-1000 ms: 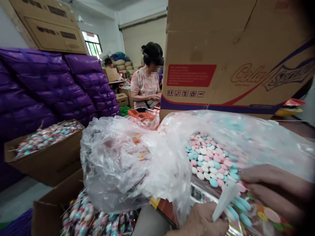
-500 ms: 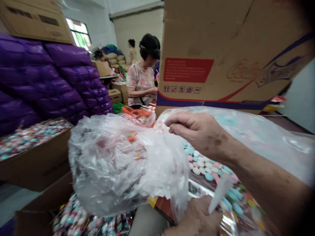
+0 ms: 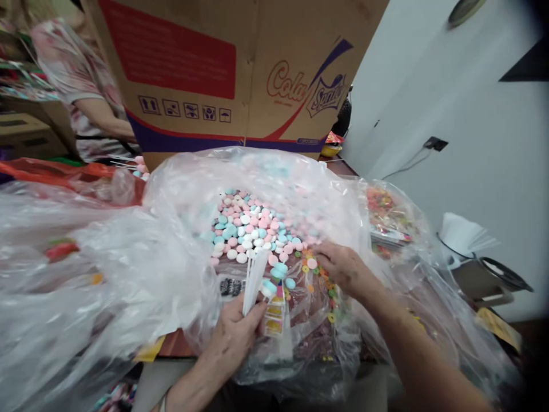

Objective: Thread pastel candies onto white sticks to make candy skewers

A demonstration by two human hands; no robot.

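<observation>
A: My left hand (image 3: 234, 337) has its fingers pinching a bundle of white sticks (image 3: 254, 280) at the near edge of the candy pile (image 3: 249, 229) inside the clear plastic bag (image 3: 171, 252). My right hand (image 3: 343, 266), fingers curled, rests on the loose sweets.

B: Risk?

A: Sticks could slip, or candies spill over the bag's open edge. 0.5 s ago my right hand was raised above the bag; it's lower now.

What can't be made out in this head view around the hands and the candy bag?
- Right hand: its fingertips are hidden among the candies, so any grip is unclear.
- White sticks in the left hand: their lower ends are hidden by the fingers.
- Plastic bag: cloudy film blurs what lies beneath.
- Barcode label: too small to read.
</observation>
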